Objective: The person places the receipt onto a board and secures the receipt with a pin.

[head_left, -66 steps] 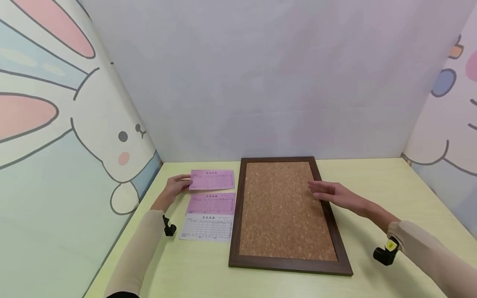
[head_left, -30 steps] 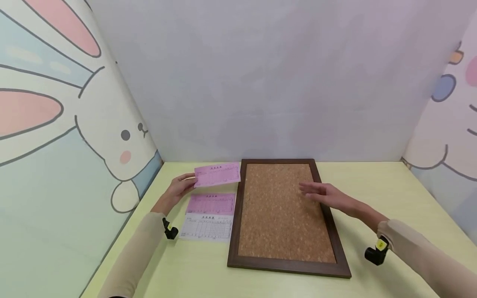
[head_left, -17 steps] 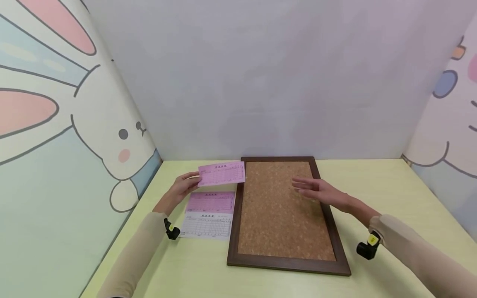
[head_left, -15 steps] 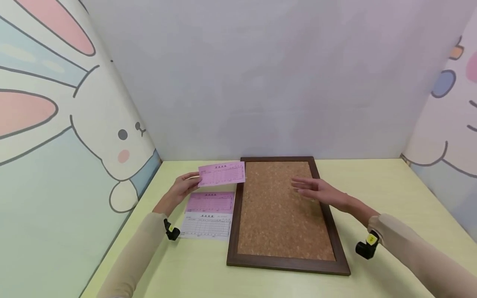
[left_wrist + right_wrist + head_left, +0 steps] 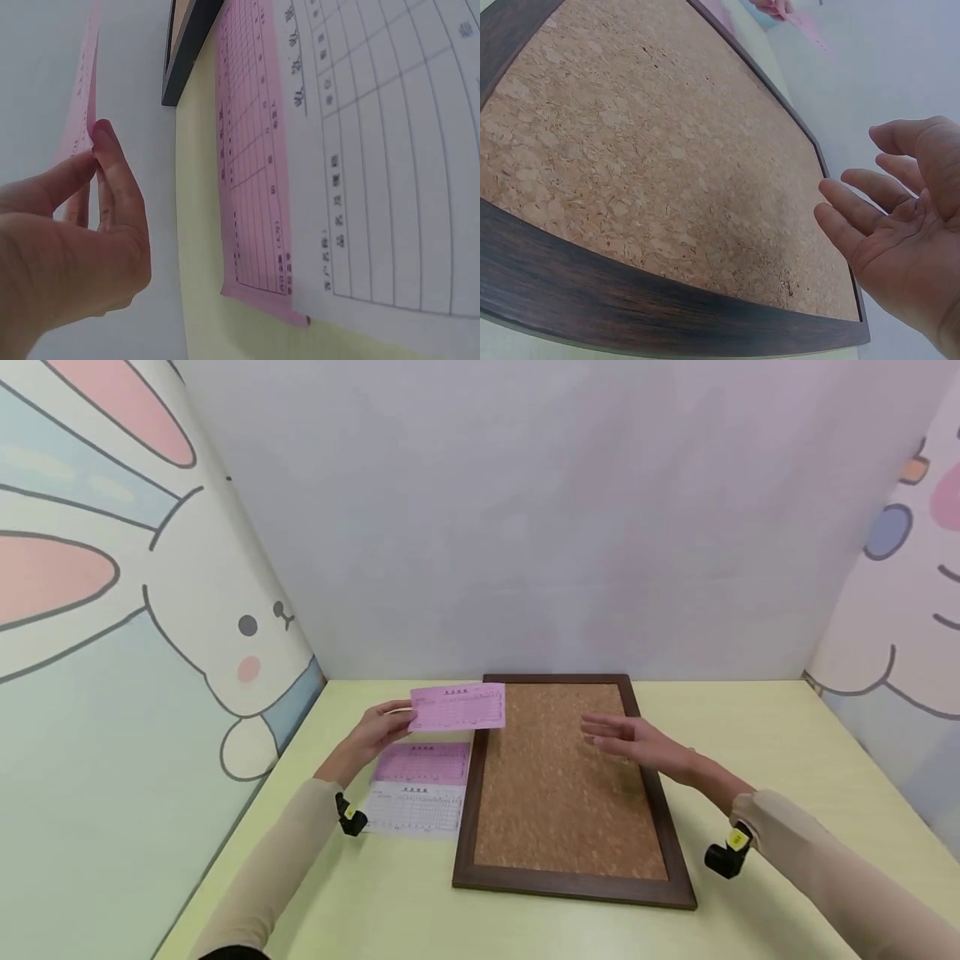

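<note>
while a thin pink slip is pinched by its left end in the left hand, raised near the upper left of the dark wood-grained frame, a carrying step seems under way; a light, steady grip is probably called for. over the speckled cork panel the empty right hand is held, fingers loosely extended. ruled pink and white forms are laid out left of the frame.
</note>
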`<state>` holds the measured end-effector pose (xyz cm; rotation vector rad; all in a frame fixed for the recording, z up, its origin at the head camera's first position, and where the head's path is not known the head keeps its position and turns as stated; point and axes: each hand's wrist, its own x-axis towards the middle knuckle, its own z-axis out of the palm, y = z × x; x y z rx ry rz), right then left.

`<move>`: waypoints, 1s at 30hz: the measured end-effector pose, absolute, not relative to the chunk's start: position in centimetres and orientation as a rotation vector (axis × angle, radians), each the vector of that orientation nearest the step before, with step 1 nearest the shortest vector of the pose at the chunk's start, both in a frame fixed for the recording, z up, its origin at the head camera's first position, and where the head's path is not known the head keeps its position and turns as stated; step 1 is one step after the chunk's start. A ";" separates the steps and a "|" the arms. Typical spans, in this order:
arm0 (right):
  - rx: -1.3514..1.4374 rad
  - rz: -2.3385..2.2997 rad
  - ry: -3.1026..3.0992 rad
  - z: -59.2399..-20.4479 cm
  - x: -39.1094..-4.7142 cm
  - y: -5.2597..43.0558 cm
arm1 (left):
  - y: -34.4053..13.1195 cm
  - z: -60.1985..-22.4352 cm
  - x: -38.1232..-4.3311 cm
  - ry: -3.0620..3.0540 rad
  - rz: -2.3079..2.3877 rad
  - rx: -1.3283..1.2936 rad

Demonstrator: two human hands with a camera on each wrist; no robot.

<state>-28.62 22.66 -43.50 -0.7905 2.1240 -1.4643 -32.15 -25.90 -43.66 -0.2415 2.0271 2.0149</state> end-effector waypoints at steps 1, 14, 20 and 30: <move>-0.789 -1.472 2.122 -43.4 -28.6 22.7 | -25.7 -43.5 -32.3 2.018 2.018 -0.233; -0.765 -1.486 2.109 -43.3 -28.3 22.5 | -23.2 -43.0 -32.2 2.028 1.983 -0.203; -0.776 -1.484 2.109 -43.4 -28.7 22.0 | -22.5 -43.1 -32.5 1.984 2.005 -0.192; -0.764 -1.498 2.121 -43.5 -28.9 20.1 | -21.3 -43.2 -31.7 1.959 2.031 -0.198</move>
